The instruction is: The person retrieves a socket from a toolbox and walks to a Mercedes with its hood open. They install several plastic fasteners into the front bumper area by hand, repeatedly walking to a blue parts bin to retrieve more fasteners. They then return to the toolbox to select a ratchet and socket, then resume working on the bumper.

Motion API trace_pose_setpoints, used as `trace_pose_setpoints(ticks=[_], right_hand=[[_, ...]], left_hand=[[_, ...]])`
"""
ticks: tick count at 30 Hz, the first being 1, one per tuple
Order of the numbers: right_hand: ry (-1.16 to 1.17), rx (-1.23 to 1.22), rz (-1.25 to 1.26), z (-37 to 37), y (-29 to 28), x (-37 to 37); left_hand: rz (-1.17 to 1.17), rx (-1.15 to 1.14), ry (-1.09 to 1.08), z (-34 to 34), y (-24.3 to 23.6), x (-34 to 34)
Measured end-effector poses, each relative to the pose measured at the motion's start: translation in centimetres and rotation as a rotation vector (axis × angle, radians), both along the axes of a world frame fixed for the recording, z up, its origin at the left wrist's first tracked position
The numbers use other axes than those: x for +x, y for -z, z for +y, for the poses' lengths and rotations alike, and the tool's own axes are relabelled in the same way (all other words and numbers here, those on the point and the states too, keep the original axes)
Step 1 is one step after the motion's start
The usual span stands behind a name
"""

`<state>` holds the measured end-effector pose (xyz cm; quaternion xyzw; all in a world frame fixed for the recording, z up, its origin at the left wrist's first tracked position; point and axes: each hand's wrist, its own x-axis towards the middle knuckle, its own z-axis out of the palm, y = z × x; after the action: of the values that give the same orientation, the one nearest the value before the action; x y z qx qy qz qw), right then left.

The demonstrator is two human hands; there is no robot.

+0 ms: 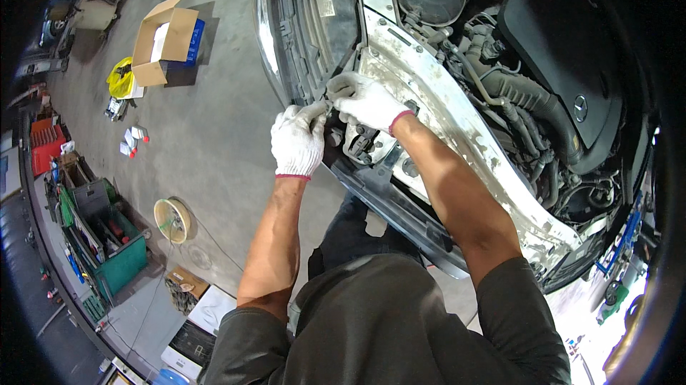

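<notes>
You are holding your white-knit-gloved left hand [298, 140] and right hand [363, 101] close together, fingers partly curled; cannot tell what, if anything, they are gripping. Both are resting by the near end of the black slatted plastic grille [296, 28], along the scuffed white metal front panel's [446, 110] outer edge.

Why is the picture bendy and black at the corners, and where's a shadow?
Head view: the fisheye lens bends straight edges and leaves dark corners; head view: a shadow lies on the floor beside the cardboard box; head view: the gloved left hand and right hand look bright white.
</notes>
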<state>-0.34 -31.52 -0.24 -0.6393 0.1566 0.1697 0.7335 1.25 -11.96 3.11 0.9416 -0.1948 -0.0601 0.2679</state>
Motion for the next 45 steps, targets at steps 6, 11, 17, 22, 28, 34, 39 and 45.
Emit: trace_pose_setpoints(ticks=[6, 11, 17, 22, 28, 34, 39, 45], right_hand=[[-0.199, -0.591, -0.386, 0.7, -1.0, -0.5], [-0.368, -0.951, -0.498, 1.6, -2.5, 0.3], [-0.514, -1.238, -0.707, 2.9, -3.2, 1.1], [-0.586, -1.428, -0.685, 4.5, -3.7, 1.8], [-0.842, -1.466, -0.270, 5.9, -5.3, 4.1], [-0.875, -1.341, 0.054, 2.5, -10.8, 7.0], [-1.035, -1.441, -0.333, 4.6, -9.2, 5.2], [-1.049, -1.513, -0.618, 5.3, -5.9, 4.5]], left_hand=[[-0.177, -0.258, -0.146, 2.4, 1.0, -2.5], [0.291, -0.197, -0.633, 2.1, 1.0, -3.3], [0.412, -0.122, -0.564, 2.4, 2.6, -3.0], [0.402, -0.180, -0.554, 2.4, 3.0, -3.3], [0.520, -0.264, -0.534, 2.8, 1.9, -2.7], [0.478, -0.336, -0.507, 3.2, 3.2, -2.6], [0.512, -0.380, -0.476, 3.5, 3.5, -2.6], [0.491, -0.339, -0.490, 3.6, 4.0, -2.5]])
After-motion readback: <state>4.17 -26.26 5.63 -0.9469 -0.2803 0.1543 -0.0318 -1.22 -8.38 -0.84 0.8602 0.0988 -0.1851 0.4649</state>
